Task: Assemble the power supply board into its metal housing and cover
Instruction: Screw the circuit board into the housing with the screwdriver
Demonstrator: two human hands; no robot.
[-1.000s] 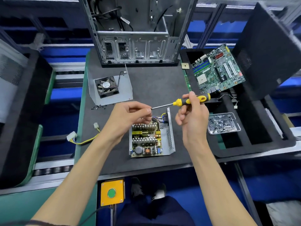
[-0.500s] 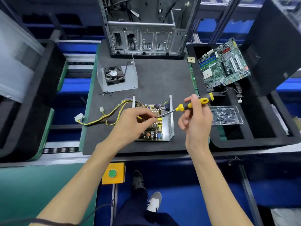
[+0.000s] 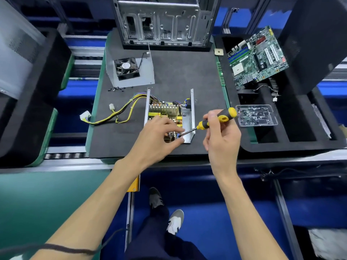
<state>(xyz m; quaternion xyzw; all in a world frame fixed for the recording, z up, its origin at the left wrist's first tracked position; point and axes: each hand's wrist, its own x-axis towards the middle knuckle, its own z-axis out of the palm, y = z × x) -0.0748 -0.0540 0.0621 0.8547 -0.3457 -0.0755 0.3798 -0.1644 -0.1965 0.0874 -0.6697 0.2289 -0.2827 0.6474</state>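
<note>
Since a moment ago the screwdriver [image 3: 216, 120] has tipped down, and its tip now sits low inside the metal housing [image 3: 188, 121] rather than hovering above it; the left hand [image 3: 159, 134] has come down onto the power supply board [image 3: 165, 111] with it. That board lies in the open housing near the front edge of the desk [image 3: 178, 72], its yellow and black cable bundle [image 3: 112, 113] trailing off to the left.

The right hand [image 3: 221, 136] has its fingers curled round the yellow and black handle. The left hand's thumb and forefinger are closed together right at the tip, probably steadying a screw, though the screw itself is too small to make out.

From where I stand, the risk is the tip slipping off the head: the shaft comes in at a slant over the housing wall, so a push could skate it onto the board's components or into those fingertips. A dropped screw could vanish under the board.

The desk is dark foam matting. The cover [image 3: 131, 74] with its fan [image 3: 126, 68] waits behind, loose screws [image 3: 117, 88] beside it, an open computer case [image 3: 161, 21] beyond. To the right, a foam tray [image 3: 300, 143] holds a motherboard [image 3: 257, 57] and a clear screw box [image 3: 256, 115]. Blue floor below.
</note>
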